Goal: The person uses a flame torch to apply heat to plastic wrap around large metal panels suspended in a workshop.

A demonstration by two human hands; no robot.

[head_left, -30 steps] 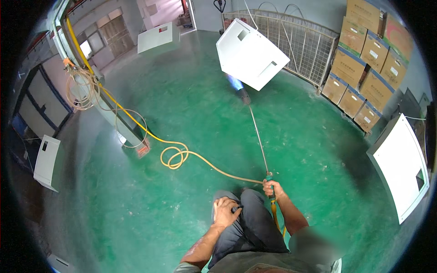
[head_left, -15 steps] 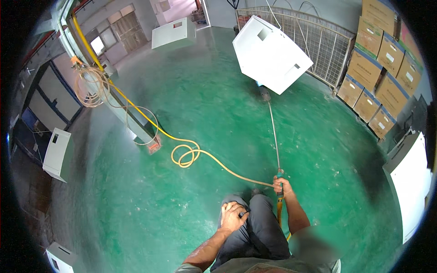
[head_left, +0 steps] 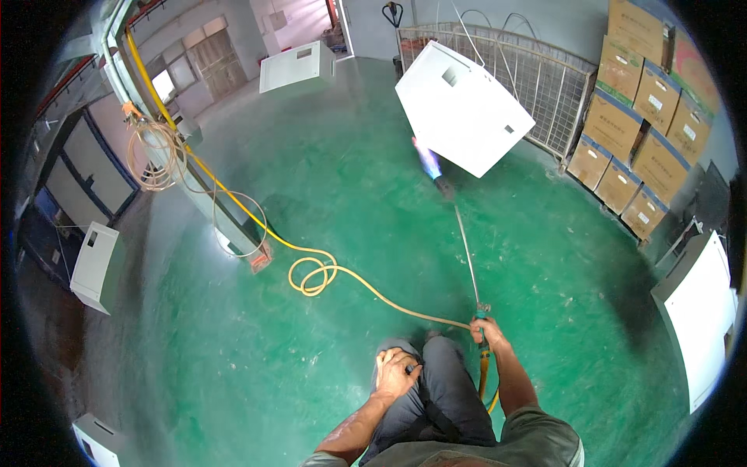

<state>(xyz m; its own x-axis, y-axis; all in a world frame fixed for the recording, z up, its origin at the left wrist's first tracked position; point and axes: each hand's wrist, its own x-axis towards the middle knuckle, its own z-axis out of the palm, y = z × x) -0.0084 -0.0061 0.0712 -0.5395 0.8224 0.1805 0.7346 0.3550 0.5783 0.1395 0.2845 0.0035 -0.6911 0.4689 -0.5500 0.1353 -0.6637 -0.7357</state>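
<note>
My right hand (head_left: 487, 333) is wrapped around the green handle of a long gas torch (head_left: 467, 251). Its thin metal tube runs forward to a dark burner head, from which a blue-violet flame (head_left: 427, 159) comes out. The flame's tip reaches the lower left edge of a white box-shaped metal cabinet (head_left: 465, 109), which hangs tilted and has two small cut-outs. A yellow hose (head_left: 484, 372) leaves the torch's rear end. My left hand (head_left: 397, 372) lies over my left knee, fingers laid on the trouser cloth; a small dark spot by its thumb is unclear.
Yellow hose (head_left: 389, 300) loops across the green floor (head_left: 373, 233) to a post (head_left: 218, 214) with coiled tubing. More white cabinets hang at the back (head_left: 292, 71), left (head_left: 95, 268) and right (head_left: 696, 311). A wire cage (head_left: 545, 97) and stacked cartons (head_left: 615, 124) line the right wall.
The burner head has swung left, and a flame now shows beside the hanging cabinet. The view has shifted slightly. My left hand stays on the knee.
</note>
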